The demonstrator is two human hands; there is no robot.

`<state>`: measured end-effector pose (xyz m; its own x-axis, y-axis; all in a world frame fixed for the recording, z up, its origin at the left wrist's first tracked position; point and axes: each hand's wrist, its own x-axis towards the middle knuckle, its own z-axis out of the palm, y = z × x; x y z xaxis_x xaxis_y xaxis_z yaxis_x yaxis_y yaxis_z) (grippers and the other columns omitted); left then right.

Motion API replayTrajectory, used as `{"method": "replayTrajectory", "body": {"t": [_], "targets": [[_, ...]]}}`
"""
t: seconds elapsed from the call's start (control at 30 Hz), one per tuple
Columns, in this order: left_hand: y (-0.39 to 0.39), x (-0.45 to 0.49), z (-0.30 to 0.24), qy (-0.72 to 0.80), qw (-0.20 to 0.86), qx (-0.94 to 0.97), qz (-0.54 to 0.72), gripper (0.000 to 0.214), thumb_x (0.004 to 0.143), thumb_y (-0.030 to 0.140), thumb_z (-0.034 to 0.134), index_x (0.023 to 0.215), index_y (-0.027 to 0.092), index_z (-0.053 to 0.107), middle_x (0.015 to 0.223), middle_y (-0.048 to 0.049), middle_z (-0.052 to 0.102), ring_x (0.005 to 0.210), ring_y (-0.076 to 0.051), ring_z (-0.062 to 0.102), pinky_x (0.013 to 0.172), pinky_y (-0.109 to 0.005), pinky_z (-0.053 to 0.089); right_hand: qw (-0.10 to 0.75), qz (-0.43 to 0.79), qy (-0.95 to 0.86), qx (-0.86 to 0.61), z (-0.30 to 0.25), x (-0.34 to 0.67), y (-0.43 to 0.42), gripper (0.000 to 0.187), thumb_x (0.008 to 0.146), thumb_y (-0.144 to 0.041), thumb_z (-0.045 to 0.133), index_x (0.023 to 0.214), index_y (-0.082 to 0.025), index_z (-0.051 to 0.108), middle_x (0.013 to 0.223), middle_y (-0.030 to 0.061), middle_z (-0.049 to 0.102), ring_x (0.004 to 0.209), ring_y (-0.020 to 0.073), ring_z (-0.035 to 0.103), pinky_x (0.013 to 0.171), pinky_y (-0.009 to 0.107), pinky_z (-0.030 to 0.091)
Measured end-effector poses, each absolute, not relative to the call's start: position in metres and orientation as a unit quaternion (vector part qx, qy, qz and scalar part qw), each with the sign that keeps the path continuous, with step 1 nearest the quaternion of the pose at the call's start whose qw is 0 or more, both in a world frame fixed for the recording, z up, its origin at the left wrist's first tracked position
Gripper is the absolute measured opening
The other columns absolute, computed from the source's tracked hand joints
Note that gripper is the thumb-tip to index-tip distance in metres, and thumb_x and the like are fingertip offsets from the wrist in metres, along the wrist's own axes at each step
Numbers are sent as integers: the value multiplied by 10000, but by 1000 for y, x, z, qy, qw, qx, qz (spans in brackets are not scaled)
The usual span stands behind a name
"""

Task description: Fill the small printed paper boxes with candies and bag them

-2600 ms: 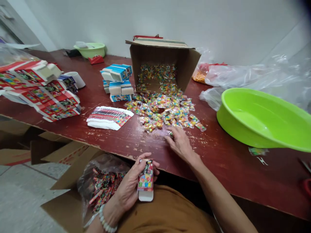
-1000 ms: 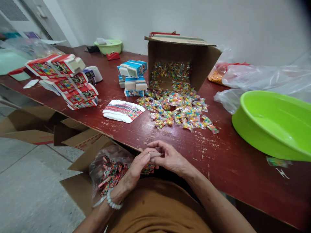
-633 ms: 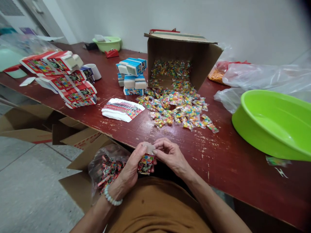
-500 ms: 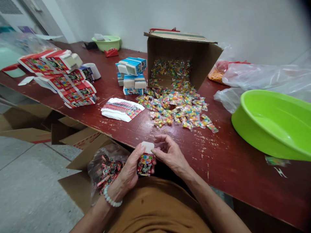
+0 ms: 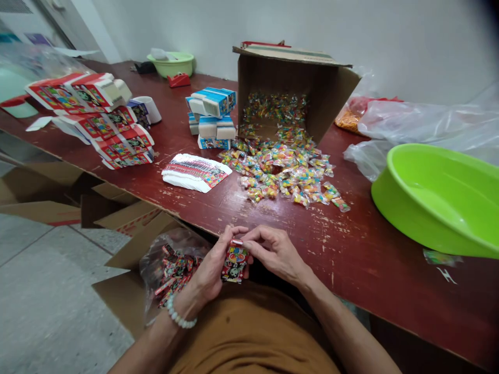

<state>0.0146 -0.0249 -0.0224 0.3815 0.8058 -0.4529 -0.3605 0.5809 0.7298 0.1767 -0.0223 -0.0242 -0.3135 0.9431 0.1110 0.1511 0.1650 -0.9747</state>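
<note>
Just past the table's near edge, my left hand point(image 5: 211, 267) is closed around a small printed candy box point(image 5: 234, 266), black and red with bright pictures. My right hand point(image 5: 277, 252) reaches in from the right, thumb and fingers pinched at the box's top edge, where the flap is folded down. Ahead on the table lies a fanned stack of flat printed cartons point(image 5: 197, 174). Beside it, small clear packets of coloured candies point(image 5: 286, 169) spill from a cardboard box point(image 5: 339, 98) tipped on its side. Below my left forearm, a clear plastic bag point(image 5: 150, 259) contains several similar small boxes point(image 5: 177, 270).
Bundled red cartons point(image 5: 117, 122) stack up at left, with blue bundles point(image 5: 214, 122) nearer the middle. A green basin point(image 5: 424, 202) stands at right, by plastic bags point(image 5: 424, 122). A red tape dispenser point(image 5: 179, 80) sits farther back. Open cardboard flaps point(image 5: 120, 301) surround the lower bag.
The white flap that stood up from the candy box is now folded down. My right hand's fingers have closed in on the box top. The view has shifted slightly.
</note>
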Motion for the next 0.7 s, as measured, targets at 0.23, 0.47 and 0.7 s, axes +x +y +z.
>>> {"method": "replayTrajectory", "body": {"t": [0.23,0.47,0.7], "targets": [[-25,12,-37,428,771,301,364,675,863,693,412,1202,157,643,718,-67,697,572,-169,622,474,-238,481,416,627,-527,-395,-27,166,-11,175,778,-341,741,792,-168,716,951,61,743,681,141,653,660,293,536],[-18,9,-31,469,760,242,380,468,856,539,555,1051,140,705,600,-34,677,440,-146,583,416,-243,479,443,582,-545,-410,-32,159,-21,187,876,-343,626,988,-211,697,995,42,707,732,132,643,668,263,528],[-17,9,-30,447,772,206,403,359,839,423,586,1017,130,692,560,-12,658,409,-152,587,393,-253,482,446,583,-538,-413,-43,154,-17,191,819,-280,682,1003,-228,691,1048,39,715,797,154,658,675,271,539]]}}
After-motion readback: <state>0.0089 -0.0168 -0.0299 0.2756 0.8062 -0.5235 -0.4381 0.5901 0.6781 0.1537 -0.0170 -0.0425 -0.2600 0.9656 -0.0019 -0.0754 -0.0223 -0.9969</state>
